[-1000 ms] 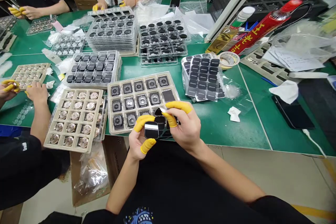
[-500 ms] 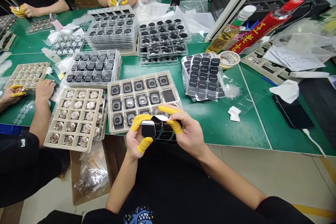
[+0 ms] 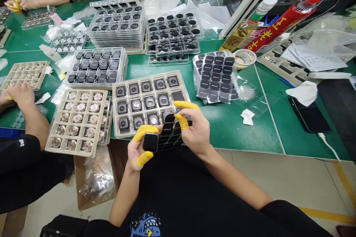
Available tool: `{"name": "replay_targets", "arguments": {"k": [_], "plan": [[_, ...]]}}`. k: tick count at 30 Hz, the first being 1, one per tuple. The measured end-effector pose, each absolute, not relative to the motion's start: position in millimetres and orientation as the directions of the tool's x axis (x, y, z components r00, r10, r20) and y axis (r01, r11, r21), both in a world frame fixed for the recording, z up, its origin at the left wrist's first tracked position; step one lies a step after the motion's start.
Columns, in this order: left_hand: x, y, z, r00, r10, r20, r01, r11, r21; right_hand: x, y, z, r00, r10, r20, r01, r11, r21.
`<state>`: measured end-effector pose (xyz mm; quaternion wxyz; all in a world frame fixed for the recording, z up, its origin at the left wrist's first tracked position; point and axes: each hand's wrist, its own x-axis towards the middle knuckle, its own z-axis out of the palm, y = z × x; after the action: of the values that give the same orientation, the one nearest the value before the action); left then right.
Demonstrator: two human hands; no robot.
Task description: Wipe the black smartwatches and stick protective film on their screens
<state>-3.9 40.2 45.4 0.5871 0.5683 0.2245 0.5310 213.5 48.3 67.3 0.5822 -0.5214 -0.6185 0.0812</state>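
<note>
A square dark-screened watch [image 3: 150, 143] is gripped between the yellow-covered thumb and finger of my left hand [image 3: 138, 150]. Behind it hangs a sheet of black stickers [image 3: 167, 129], its left edge at the fingers of my left hand. Yellow covers are also on the fingers of my right hand [image 3: 194, 126], which pinches a black sticker [image 3: 169, 117] at the sheet's upper part; its index finger stands apart above. Just beyond the hands lies a beige tray [image 3: 130, 77] of square black watches, partly hidden by the sheet and fingers.
A beige tray of round watches [image 3: 81, 118] is at left. Behind stand stacked clear trays [image 3: 116, 39] and black sticker sheets [image 3: 213, 81]. Tape [image 3: 244, 59], bottles and a phone [image 3: 308, 114] lie right. Co-workers' hands work left and across the table [image 3: 22, 94].
Both hands have shifted slightly left, the right one also upward. The sticker's white curled underside no longer shows. The sticker sheet is now more visible between the hands.
</note>
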Motion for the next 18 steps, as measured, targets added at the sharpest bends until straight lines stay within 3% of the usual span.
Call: {"name": "replay_targets", "arguments": {"k": [5, 18], "plan": [[-4.6, 41.0, 49.0, 0.351, 0.843, 0.409, -0.216, -0.352, 0.911, 208.1, 55.4, 68.0, 0.228, 0.676, 0.701, 0.637, 0.44, -0.632], [8.1, 49.7, 41.2, 0.223, 0.847, 0.483, -0.184, -0.45, 0.874, 204.6, 34.0, 60.9, 0.122, 0.7, 0.703, 0.627, 0.495, -0.602]]}}
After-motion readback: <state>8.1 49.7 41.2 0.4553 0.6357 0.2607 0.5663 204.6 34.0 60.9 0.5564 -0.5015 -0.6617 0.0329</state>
